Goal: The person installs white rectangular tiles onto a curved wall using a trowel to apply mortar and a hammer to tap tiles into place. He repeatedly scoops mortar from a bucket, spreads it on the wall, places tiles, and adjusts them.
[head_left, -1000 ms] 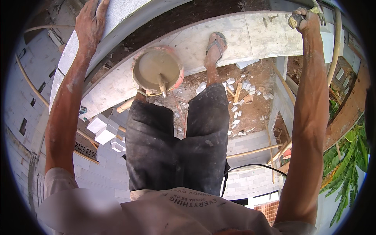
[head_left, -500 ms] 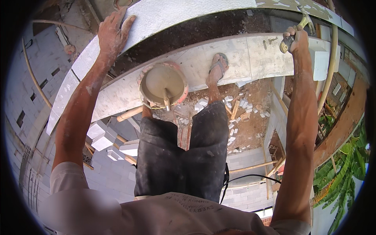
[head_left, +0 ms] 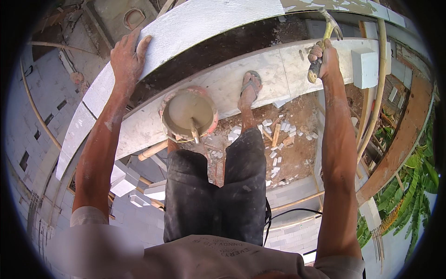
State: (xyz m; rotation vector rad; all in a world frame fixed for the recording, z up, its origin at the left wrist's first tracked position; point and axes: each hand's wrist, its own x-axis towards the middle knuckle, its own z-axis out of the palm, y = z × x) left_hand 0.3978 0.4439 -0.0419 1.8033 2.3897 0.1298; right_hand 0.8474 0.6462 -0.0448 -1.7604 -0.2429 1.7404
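Grips a hammer (head_left: pixel 328 31) in the right hand (head_left: pixel 329 61) at the upper right of the frame. Rests the unclenched left hand (head_left: pixel 126 58) on a white block (head_left: pixel 200 33) at the upper left. Stands on a pale board (head_left: pixel 272 76) near a bucket (head_left: pixel 214 116) of grey mortar (head_left: pixel 186 109), left of centre.

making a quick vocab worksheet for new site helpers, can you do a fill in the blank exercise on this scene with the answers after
1. A yellow-handled metal hammer is gripped in the person's ____ hand.
2. The person's left hand rests on a row of ____, rough-textured blocks.
3. On the long, pale flat beam, the round, red-rimmed bucket stands to the ____ of the sandalled foot in the picture.

Missing words: right; white; left
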